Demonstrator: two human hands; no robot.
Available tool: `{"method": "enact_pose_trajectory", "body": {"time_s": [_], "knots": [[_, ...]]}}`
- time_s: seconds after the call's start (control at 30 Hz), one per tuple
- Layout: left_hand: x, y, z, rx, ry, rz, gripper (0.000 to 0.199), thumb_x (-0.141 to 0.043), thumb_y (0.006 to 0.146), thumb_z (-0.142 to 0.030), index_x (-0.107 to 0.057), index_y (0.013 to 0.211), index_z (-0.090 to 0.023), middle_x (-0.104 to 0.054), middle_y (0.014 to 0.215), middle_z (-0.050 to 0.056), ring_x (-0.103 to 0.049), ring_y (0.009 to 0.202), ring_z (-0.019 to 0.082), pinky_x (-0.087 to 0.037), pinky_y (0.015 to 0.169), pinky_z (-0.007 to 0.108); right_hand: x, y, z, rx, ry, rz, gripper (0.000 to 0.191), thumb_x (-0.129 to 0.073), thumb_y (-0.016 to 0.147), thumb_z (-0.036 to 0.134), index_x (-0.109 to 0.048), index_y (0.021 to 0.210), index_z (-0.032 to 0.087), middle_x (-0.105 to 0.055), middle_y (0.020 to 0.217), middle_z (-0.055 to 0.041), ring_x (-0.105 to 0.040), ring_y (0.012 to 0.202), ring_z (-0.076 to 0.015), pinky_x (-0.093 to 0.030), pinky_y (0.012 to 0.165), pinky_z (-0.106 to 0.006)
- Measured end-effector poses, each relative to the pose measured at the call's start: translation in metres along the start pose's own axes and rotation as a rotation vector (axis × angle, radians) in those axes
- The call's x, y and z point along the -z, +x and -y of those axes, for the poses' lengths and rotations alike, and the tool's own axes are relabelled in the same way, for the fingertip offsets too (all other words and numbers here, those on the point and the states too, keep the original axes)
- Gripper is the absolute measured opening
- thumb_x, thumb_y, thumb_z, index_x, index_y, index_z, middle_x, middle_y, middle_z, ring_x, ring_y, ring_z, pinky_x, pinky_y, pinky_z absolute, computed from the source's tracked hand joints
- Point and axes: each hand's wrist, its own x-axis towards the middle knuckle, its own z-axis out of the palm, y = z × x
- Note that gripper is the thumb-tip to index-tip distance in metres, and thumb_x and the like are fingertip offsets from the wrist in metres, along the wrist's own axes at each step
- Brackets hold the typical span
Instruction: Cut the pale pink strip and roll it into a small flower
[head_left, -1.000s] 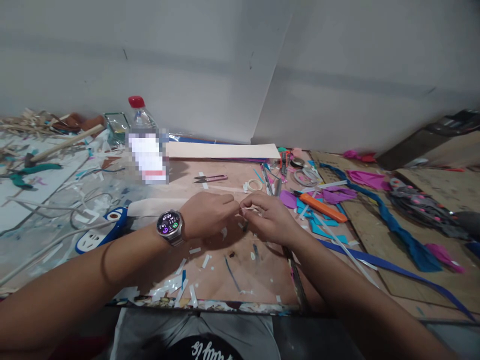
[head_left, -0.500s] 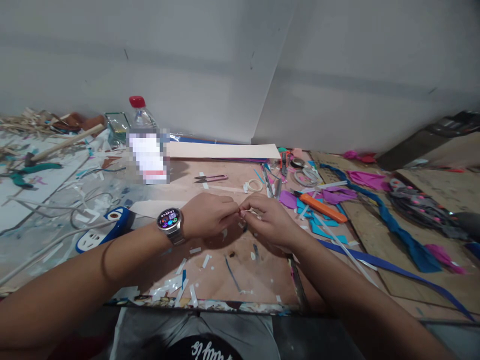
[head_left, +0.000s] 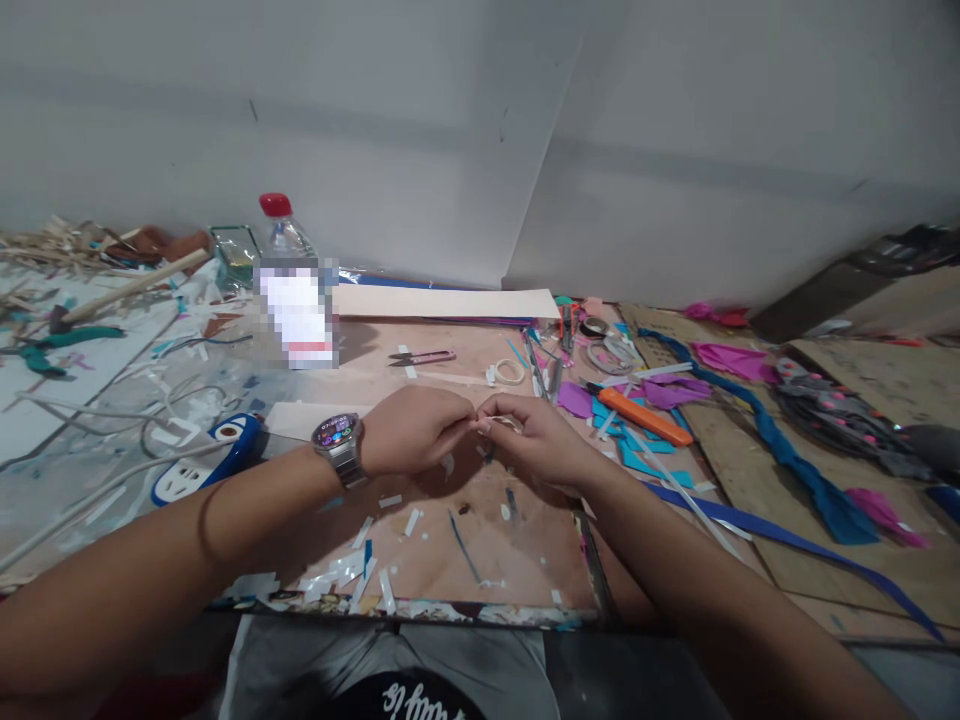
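Observation:
My left hand, with a watch on its wrist, is closed in a pinch, its fingertips meeting those of my right hand. Between the right thumb and fingers shows a small pale piece, mostly hidden, too small to name. Whether the left fingers grip it too is hidden. Just beyond the hands lie a cream tape roll and thread snips with a pink handle. An orange utility knife rests right of the right hand on blue and purple scraps.
A red-capped bottle stands behind a blurred-out bright upright panel. Long pale strips lie along the wall. Left are a blue-white power strip, cables and green-handled pliers. A blue ribbon and cardboard lie right.
Both hands stay pinched together at the same spot. The left wrist has turned and shifted slightly, and a little more of the pale piece shows in the right hand.

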Motion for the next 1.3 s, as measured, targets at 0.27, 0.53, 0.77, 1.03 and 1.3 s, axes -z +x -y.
{"method": "enact_pose_trajectory", "body": {"time_s": [0.27, 0.53, 0.77, 1.03, 1.3], "knots": [[0.0057, 0.0004, -0.0035, 0.133, -0.324, 0.083, 0.035, -0.052, 0.100, -0.037, -0.069, 0.077, -0.016, -0.065, 0.064, 0.000, -0.054, 0.058, 0.012, -0.033, 0.058, 0.025, 0.0000, 0.0010, -0.0030, 0.066, -0.099, -0.003, 0.020, -0.056, 0.095, 0.030, -0.066, 0.083, 0.018, -0.066, 0.076, -0.0007, -0.060, 0.073, -0.0159, -0.045, 0.068, -0.025], [0.0049, 0.0008, -0.0032, 0.157, -0.376, 0.107, 0.032, -0.055, 0.098, -0.035, -0.070, 0.078, -0.016, -0.066, 0.065, 0.000, -0.055, 0.058, 0.011, -0.035, 0.057, 0.023, 0.0042, -0.0004, 0.0009, 0.153, -0.175, -0.004, 0.014, -0.062, 0.093, 0.028, -0.069, 0.086, 0.018, -0.071, 0.088, -0.0044, -0.065, 0.084, -0.0186, -0.046, 0.078, -0.029], [0.0090, 0.0014, -0.0025, 0.187, -0.513, 0.222, 0.044, -0.049, 0.101, -0.043, -0.070, 0.076, -0.015, -0.069, 0.066, 0.002, -0.058, 0.059, 0.012, -0.038, 0.056, 0.023, 0.0036, 0.0000, -0.0035, 0.200, -0.174, -0.023, 0.012, -0.057, 0.092, 0.022, -0.066, 0.085, 0.019, -0.068, 0.087, -0.0037, -0.063, 0.083, -0.0181, -0.046, 0.077, -0.030], [0.0088, 0.0001, -0.0010, 0.164, -0.514, 0.235, 0.038, -0.051, 0.100, -0.038, -0.070, 0.077, -0.015, -0.072, 0.070, 0.003, -0.061, 0.060, 0.012, -0.041, 0.058, 0.023, 0.0068, 0.0002, 0.0022, 0.286, -0.250, -0.012, 0.012, -0.064, 0.092, 0.026, -0.071, 0.086, 0.020, -0.073, 0.085, -0.0047, -0.066, 0.083, -0.0192, -0.047, 0.079, -0.032], [0.0094, 0.0013, -0.0029, 0.171, -0.467, 0.270, 0.048, -0.045, 0.103, -0.048, -0.071, 0.078, -0.016, -0.071, 0.068, 0.003, -0.060, 0.058, 0.012, -0.039, 0.056, 0.022, 0.0063, 0.0009, 0.0012, 0.218, -0.275, -0.051, 0.010, -0.064, 0.087, 0.020, -0.073, 0.082, 0.019, -0.073, 0.082, -0.0051, -0.067, 0.079, -0.0191, -0.047, 0.074, -0.030]]}}
